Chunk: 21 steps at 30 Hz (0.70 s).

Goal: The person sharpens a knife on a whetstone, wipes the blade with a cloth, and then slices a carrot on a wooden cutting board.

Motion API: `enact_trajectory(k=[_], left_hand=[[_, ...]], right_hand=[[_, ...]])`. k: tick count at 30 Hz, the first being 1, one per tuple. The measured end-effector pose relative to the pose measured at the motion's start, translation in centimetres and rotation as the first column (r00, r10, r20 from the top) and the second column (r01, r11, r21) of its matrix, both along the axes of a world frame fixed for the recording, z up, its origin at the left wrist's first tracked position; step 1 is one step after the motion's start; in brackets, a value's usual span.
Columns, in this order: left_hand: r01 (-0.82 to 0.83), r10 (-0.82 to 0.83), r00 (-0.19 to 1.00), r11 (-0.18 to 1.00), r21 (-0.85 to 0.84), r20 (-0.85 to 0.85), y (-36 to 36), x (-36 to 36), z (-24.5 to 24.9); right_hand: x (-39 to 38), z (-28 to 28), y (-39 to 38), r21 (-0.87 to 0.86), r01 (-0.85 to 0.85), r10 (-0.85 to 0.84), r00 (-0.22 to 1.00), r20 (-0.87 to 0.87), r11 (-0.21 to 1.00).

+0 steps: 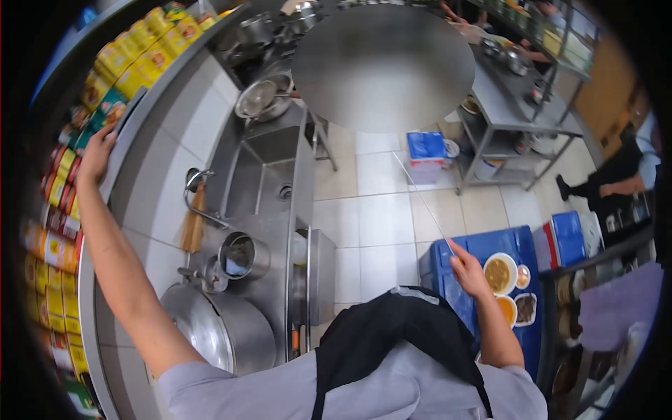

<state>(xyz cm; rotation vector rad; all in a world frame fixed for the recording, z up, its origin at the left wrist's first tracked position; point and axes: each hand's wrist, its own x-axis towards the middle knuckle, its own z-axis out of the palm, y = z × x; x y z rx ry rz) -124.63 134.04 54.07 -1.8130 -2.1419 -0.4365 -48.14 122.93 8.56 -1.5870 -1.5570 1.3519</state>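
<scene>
My left hand (pixel 98 155) reaches up to the shelf on the left. Its fingers are stretched out, and the tips are at the lower edge of a green packet (pixel 105 115); whether they grip it is hard to see. Just below that hand stand red-and-yellow cans (pixel 64 164). My right hand (pixel 467 271) is closed around one end of a long, thin, pale stick (pixel 421 198), which points forward over the floor. Beneath and beside this hand is a blue lid-like surface (pixel 448 280) bearing a bowl of brown soup (pixel 498 274) and a bowl of orange soup (pixel 505 308).
A steel sink (pixel 269 164) runs along the left wall, with a large lidded pot (pixel 241 329) and a smaller pot (pixel 243 255) nearer me. Ahead on the tiled floor sits a blue-lidded box (pixel 425 147). A steel table (pixel 518 105) stands right. Other people are at the edges.
</scene>
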Motion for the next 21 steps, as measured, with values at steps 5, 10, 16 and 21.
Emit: enact_trajectory(k=[5,10,16,21], left_hand=[[0.138,-0.401,0.903,0.609,0.781,0.153,-3.2,17.5,-7.0],[0.431,-0.533,-0.112,0.734,0.525,0.838,-1.8,35.6,-27.4],[0.532,-0.048,-0.526,0.76,0.373,0.849,-0.8,44.9,-33.6],[0.582,-0.012,-0.421,0.764,0.28,0.907,-1.0,47.0,-37.3]], right_hand=[[-2.4,2.5,1.9,-0.149,-0.128,0.008,0.78,-0.625,0.981],[-4.9,3.3,1.9,-0.107,-0.212,0.068,0.679,-0.731,0.971],[-5.3,3.8,0.0,-0.103,-0.207,0.091,0.753,-0.652,0.973],[-4.5,3.1,-4.2,-0.102,-0.07,-0.001,0.819,-0.574,0.992]])
